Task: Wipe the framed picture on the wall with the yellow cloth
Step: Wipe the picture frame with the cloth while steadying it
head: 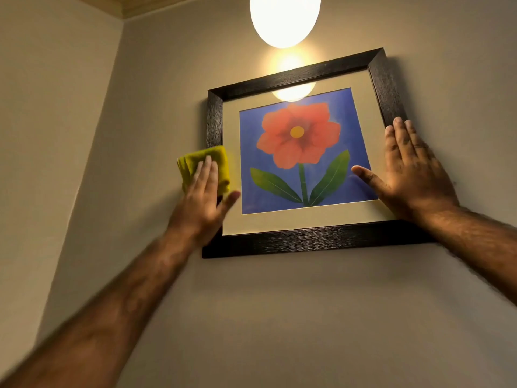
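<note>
The framed picture [300, 155] is hung on the wall [279, 317] between both hands; no writing is seen. The right hand [411, 175] is laid flat, fingers spread, on its right edge. The yellow cloth [195, 163] is pressed under the flat left hand [202, 200] at the left frame side, partly hidden.

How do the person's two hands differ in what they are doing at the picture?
The left hand presses a yellow cloth over the frame's left edge; the right hand is bare, flat on its right side. Both have fingers extended, pointing up.
</note>
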Tool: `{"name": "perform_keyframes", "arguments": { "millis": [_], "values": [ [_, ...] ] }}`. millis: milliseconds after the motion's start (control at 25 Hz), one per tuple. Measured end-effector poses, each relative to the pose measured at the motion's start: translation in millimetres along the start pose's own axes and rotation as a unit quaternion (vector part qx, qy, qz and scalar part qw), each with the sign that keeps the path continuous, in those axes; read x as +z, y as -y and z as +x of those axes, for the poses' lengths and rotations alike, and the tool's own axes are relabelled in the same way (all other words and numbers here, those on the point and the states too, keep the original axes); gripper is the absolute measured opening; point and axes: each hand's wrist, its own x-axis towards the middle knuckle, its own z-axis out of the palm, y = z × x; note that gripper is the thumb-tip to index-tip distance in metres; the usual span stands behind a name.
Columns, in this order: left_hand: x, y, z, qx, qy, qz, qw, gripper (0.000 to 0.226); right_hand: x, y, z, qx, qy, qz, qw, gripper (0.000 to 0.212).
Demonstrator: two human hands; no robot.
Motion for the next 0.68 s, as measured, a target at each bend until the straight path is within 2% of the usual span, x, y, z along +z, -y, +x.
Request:
{"name": "perform_keyframes", "arguments": {
  "millis": [160,280,440,680],
  "values": [
    [-31,-5,114,-0.035,0.023,0.016,0.999,0.116,1,0,-1,0.0,-0.004,0.002,1.0,0.109],
    [-33,-3,139,-0.039,0.028,0.031,0.998,0.115,2,-2,0,-0.001,-0.01,0.001,1.0,0.108],
    [-15,-5,100,-0.022,-0.002,0.018,1.0,0.108,2,-1,-1,-0.004,-0.011,-0.001,1.0,0.108],
    [12,-3,-44,0.019,0.006,0.015,1.0,0.105,0,0,-1,-0.001,-0.01,0.006,1.0,0.109]
  ]
}}
